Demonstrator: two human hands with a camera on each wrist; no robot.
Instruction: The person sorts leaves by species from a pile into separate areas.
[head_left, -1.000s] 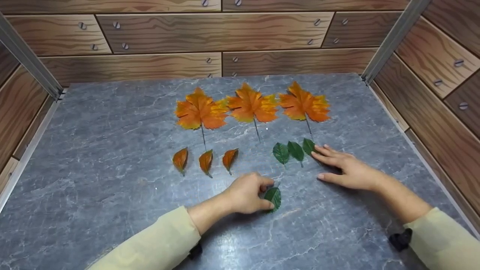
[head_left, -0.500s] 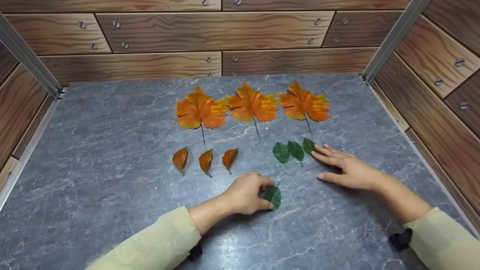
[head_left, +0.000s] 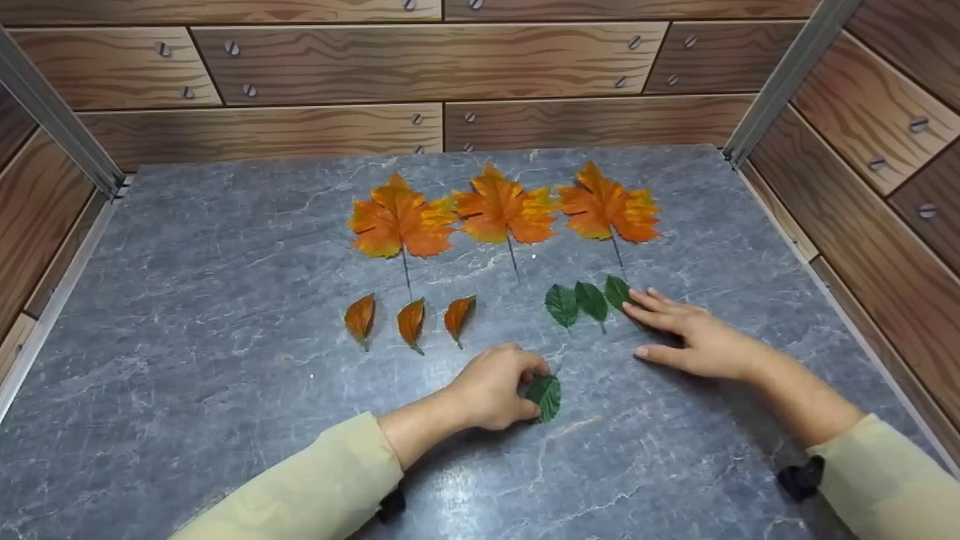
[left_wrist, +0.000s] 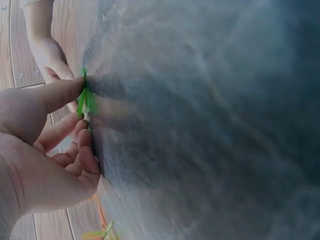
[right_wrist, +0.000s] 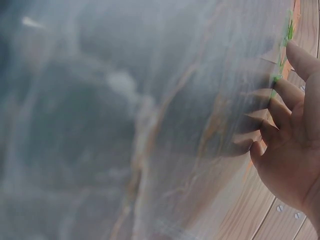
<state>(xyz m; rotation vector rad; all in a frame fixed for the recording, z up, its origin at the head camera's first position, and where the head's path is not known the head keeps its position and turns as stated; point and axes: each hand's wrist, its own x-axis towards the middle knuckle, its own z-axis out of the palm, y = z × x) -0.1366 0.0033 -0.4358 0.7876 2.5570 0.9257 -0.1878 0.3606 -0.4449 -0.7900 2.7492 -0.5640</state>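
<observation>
My left hand (head_left: 491,386) grips a single green leaf (head_left: 546,397) at its edge, low over the table in the head view. In the left wrist view, thumb and index finger meet the green leaf (left_wrist: 84,102), which is seen nearly edge-on. Farther right, three green leaves (head_left: 591,301) lie side by side. My right hand (head_left: 697,341) rests flat beside them with fingers spread, its fingertips at the rightmost one. From the right wrist view, the right hand (right_wrist: 295,150) has relaxed fingers touching the tabletop.
Three small brown-orange leaves (head_left: 411,326) lie in a row left of centre. Behind them stretch three large orange maple leaves (head_left: 505,206) with thin stems. The grey marbled table (head_left: 225,247) is bounded by wood-patterned walls (head_left: 427,64) and metal corner posts (head_left: 787,82).
My left thumb has shifted slightly left, and the green leaf at it has moved a little the same way. The right hand and the other leaves have stayed put.
</observation>
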